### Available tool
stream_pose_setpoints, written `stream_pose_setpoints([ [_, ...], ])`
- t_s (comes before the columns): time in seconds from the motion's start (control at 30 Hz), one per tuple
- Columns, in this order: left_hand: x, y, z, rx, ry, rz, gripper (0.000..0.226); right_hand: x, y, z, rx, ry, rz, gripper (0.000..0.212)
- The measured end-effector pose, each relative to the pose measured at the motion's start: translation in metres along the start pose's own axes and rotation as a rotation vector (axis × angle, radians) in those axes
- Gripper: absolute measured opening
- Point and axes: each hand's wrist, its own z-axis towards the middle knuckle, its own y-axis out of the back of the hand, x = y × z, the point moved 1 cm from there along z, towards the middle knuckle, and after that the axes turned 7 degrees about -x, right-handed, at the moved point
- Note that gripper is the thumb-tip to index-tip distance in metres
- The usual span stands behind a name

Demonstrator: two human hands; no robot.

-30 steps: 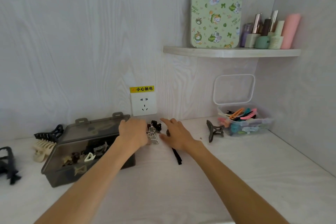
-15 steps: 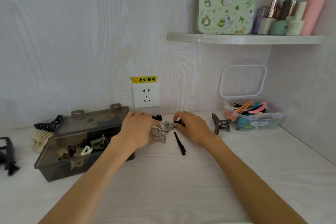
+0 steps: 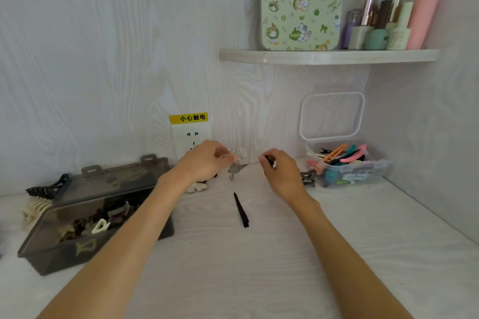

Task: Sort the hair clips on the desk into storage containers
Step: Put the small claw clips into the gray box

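Note:
My left hand [image 3: 204, 160] is raised above the desk and pinches a clear hair clip [image 3: 237, 156]; a grey clip [image 3: 237, 169] hangs just under it. My right hand [image 3: 281, 171] is curled around a small black clip [image 3: 268, 162]. A long black clip [image 3: 241, 211] lies flat on the desk between my arms. A cream clip [image 3: 197, 187] sits under my left wrist. The smoky grey box [image 3: 51, 254] at left holds several brown and cream claw clips. The clear box [image 3: 363, 173] at right holds several coloured clips. A dark claw clip [image 3: 308, 177] rests beside it.
A black claw clip [image 3: 49, 188] and a cream claw clip [image 3: 33, 211] lie left of the grey box. A wall socket [image 3: 190, 138] sits behind my hands. The shelf [image 3: 329, 55] above carries bottles and a green tin. The side wall closes in on the right.
Both hands have lifted from the desk, the left carrying the clear and grey clips up, the right drawing apart with a small black clip. The long black clip stays on the desk.

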Motion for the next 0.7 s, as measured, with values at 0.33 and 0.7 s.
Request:
stream_pose_setpoints([
  [0.33, -0.018, -0.07, 0.009, 0.153, 0.048, -0.228, 0.055, -0.008, 0.005, 0.001, -0.245, -0.022, 0.211, 0.014],
  [0.7, 0.06, -0.002, -0.014, -0.24, 0.159, 0.656, 0.03, 0.031, -0.05, -0.005, 0.158, 0.207, -0.021, 0.019],
])
